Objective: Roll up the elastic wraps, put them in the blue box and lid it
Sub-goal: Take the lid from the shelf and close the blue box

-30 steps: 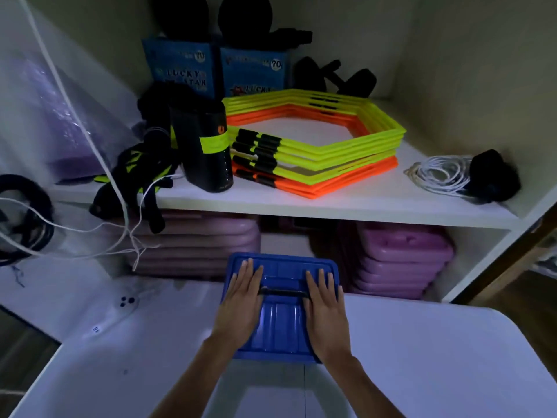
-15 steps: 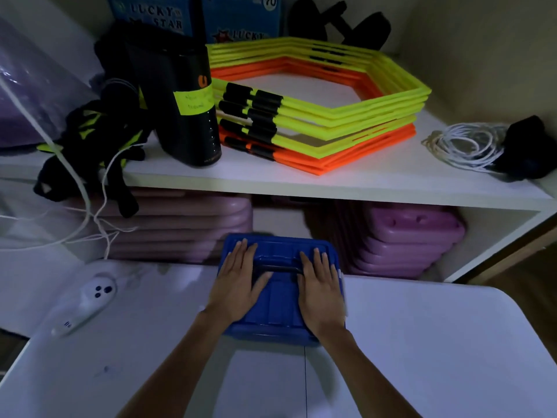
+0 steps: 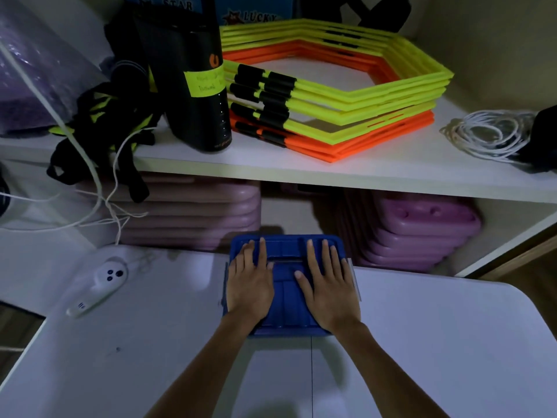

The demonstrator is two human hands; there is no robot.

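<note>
The blue box stands at the far edge of the white table (image 3: 150,342), with its blue lid (image 3: 287,300) lying on top. My left hand (image 3: 250,285) rests flat on the lid's left half, fingers spread. On the right half my right hand (image 3: 327,289) lies flat the same way. Both palms press down beside the lid's dark handle (image 3: 284,260). The box walls and whatever is inside are hidden; no elastic wraps show.
A white remote-like device (image 3: 101,285) lies on the table at left. Behind stands a white shelf (image 3: 301,173) with yellow and orange hexagon rings (image 3: 346,95), a black cylinder (image 3: 193,86), black straps, and coiled white cord (image 3: 491,134). Purple step boards (image 3: 416,230) are stacked underneath.
The view has tilted down and come closer to the shelf. Both hands stay flat on the blue lid, shifted slightly outward and toward its far edge.
</note>
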